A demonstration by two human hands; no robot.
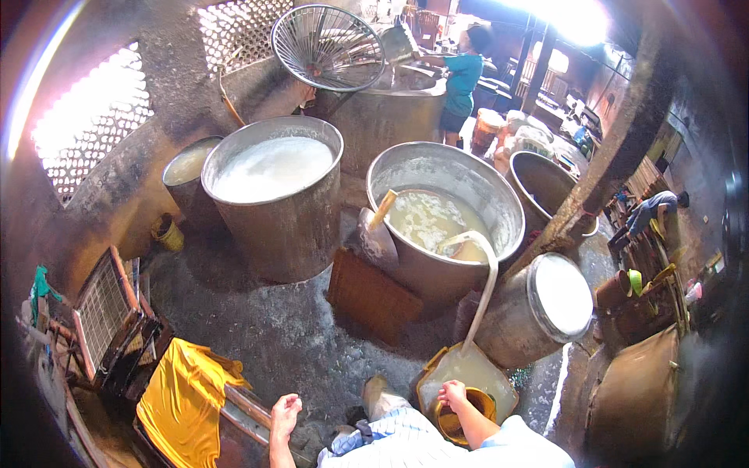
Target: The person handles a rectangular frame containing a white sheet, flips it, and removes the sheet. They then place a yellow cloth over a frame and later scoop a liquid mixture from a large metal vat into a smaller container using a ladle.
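My left hand [285, 413] is raised at the lower middle, fingers loosely curled with nothing visible in them, beside a yellow cloth [175, 390] draped on a wooden frame. My right hand [455, 398] is over a yellow bucket [477, 412], fingers loosely bent and apparently empty; whether it touches the bucket is unclear. The bucket is at a squarish container [499, 374] of cloudy liquid, beneath a bent white pipe [491, 288]. That pipe runs from a large metal vat [437, 277] of pale liquid, which has a wooden-handled tool [378, 238] at its left side.
Metal drums [269, 242] of pale liquid stand left and right [507, 335]. A brown board [367, 304] leans on the middle vat, near a leaning post [589, 187]. A co-worker in teal [460, 86] pours at a rear tank beside a wire basket [328, 43]; another person [655, 210] bends at right.
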